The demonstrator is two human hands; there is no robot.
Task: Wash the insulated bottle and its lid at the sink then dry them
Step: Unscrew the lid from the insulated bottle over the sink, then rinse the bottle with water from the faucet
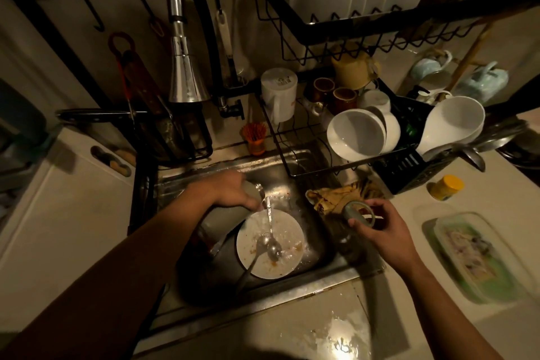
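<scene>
I'm leaning over the sink (320,245), which is filling the middle of the frame, with the dish rack (404,165) crowding its upper right corner and the faucet (185,70) hanging at upper left. I'm seeing no stream coming from it. The insulated bottle (218,220) is lying tilted at the left of the basin, mouth pointing down toward the dirty plate (287,232) just below it. My left hand (230,190) is wrapping around the bottle's upper end, fingers curled and gripping. Whether anything is pouring out, I can't tell in this dim light. Over at the sink's right edge, my right hand (383,228) is holding the lid (358,212), thumb and fingers closing round it, just in front of a crumpled cloth (340,193). Two spoons (272,246) are resting on the plate.

So I'm reading this as the opening step: bottle uncapped and being tipped out, with nothing soaped yet. Next I'm needing running water, so one hand is going to have to free itself, probably by setting the lid down, to reach the tap. I'm also wanting the bottle's mouth kept off that greasy plate.
</scene>
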